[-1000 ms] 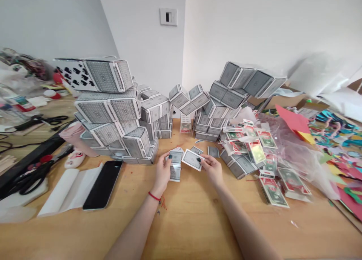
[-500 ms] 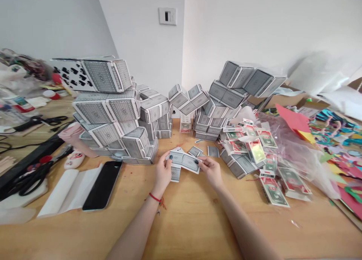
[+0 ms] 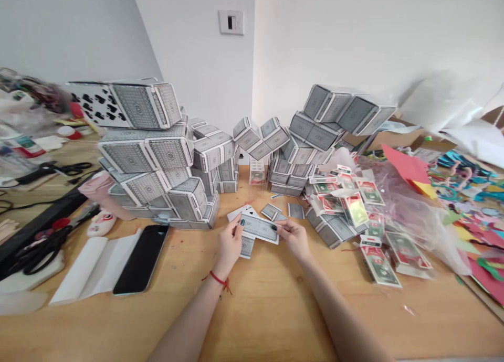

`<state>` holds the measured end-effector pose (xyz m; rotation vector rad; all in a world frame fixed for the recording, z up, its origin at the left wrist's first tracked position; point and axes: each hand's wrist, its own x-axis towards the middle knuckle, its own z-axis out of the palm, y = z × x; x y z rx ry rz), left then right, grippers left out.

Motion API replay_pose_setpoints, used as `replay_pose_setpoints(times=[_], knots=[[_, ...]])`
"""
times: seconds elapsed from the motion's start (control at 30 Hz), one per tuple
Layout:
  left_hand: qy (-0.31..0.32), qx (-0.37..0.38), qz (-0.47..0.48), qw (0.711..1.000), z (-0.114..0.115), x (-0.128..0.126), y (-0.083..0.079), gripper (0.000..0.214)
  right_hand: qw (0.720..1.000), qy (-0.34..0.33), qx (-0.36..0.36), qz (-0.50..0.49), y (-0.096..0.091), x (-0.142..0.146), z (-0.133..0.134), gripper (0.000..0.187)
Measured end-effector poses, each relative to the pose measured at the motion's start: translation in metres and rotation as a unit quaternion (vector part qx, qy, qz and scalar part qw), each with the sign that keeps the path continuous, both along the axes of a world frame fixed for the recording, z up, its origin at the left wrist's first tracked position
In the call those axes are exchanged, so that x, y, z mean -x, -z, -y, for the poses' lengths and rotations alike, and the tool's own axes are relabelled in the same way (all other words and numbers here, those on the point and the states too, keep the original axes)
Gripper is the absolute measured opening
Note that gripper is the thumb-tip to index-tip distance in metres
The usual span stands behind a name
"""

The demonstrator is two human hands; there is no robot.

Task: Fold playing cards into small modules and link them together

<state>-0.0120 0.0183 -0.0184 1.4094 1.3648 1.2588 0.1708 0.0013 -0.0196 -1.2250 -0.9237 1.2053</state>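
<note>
Grey-backed playing cards [image 3: 258, 228] are held up between my two hands, side by side like one strip. My left hand [image 3: 230, 241] pinches the strip's left end, thumb on top. At the other end, my right hand [image 3: 293, 238] grips the right card the same way. Whether the two cards overlap or only touch cannot be made out. Beneath them lie a face-up spade card [image 3: 235, 213] and a face-down card [image 3: 246, 248], both partly covered. Just behind are more loose cards [image 3: 296, 211] on the wooden table [image 3: 260, 309].
Structures built from card boxes rise at left [image 3: 169, 152] and right [image 3: 315, 131], joined by a V-shaped piece [image 3: 260, 137]. Several card packs [image 3: 380, 265] lie at right. A phone [image 3: 142, 259], paper roll [image 3: 84, 265] and scissors [image 3: 59, 238] are at left.
My hands have brought the two cards from an angle into a straight line. More of the face-up spade card beneath now shows at the left.
</note>
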Motion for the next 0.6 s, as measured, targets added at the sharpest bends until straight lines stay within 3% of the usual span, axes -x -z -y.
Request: replay_pose_setpoints(times=[0.17,0.37,0.53,0.6], knots=[[0.022,0.015,-0.034,0.999,0.009,-0.010,0.004,0.041,1.000,-0.003,-0.006,-0.014,0.008,0.007,-0.001,0.028],[0.031,0.019,0.001,0.999,0.016,-0.019,0.009,0.041,1.000,0.015,0.010,-0.011,0.015,0.013,0.000,0.032],[0.058,0.016,0.009,0.998,0.012,-0.019,0.008,0.044,1.000,-0.004,0.007,0.023,0.010,0.012,-0.003,0.033],[0.068,0.007,0.010,0.998,0.010,-0.019,0.007,0.036,0.998,0.003,0.001,0.056,0.007,0.007,-0.004,0.036]])
